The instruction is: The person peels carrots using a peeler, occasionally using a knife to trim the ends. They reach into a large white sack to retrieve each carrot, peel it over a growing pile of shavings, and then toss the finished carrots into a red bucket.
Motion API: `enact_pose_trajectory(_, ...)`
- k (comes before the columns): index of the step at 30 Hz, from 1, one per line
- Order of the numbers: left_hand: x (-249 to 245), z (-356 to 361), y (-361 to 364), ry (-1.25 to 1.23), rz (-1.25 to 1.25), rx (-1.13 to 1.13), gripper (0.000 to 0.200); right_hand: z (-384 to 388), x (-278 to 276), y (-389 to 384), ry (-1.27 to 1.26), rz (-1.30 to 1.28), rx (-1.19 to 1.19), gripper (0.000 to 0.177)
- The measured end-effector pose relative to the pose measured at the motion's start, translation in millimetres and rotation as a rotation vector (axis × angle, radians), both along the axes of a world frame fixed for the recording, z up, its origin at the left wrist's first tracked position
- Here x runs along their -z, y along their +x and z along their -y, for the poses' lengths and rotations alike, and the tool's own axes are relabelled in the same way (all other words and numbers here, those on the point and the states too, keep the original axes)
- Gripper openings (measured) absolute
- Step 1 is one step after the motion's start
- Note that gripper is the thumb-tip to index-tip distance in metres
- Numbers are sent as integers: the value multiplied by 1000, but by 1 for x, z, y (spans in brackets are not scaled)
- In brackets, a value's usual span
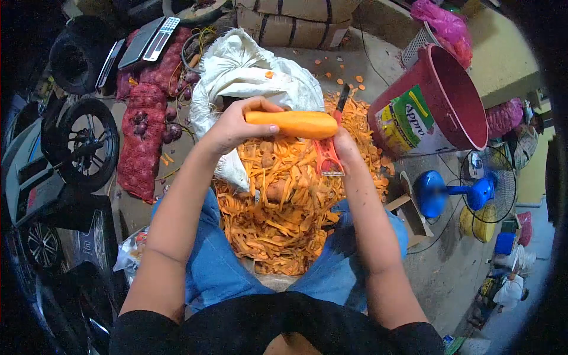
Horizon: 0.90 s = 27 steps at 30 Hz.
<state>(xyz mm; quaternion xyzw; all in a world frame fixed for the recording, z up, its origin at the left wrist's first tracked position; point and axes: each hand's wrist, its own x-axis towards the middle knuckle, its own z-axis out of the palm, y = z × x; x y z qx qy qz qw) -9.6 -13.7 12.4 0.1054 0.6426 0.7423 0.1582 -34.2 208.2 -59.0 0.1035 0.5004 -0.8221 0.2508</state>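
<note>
My left hand (239, 127) is closed around the left end of a smooth orange carrot (305, 123), held level above my lap. At the carrot's right end is my right hand (348, 145), its fingers mostly hidden, closed on a red peeler (326, 155) with its metal blade pointing down toward me. Behind the carrot a dark, narrow knife-like blade (344, 96) with a red base sticks up; whether my right hand holds it too is hidden. Below both hands lies a large heap of carrot peelings (278, 228), with a few whole carrots partly buried.
A white woven sack (260, 77) lies beyond the heap. On the right stand a red bucket (381, 112) and a blue fan (431, 192). To the left are red net bags of onions (142, 148), a scale (145, 44) and a motorbike wheel (89, 145).
</note>
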Motion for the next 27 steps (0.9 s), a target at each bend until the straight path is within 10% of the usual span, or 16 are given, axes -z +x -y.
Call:
enact_pose_trajectory(10,8,-27,10,-667,-298,203,57,24,-36,23,304,-296,39,16)
enact_pose_trajectory(17,21,-24,-4,-460,-362,-77,51,13,-60,30,1094,-841,-148,15)
enact_pose_trajectory(27,8,-32,4,-597,-473,-95,47,7,-54,35,1248,-1058,-110,14)
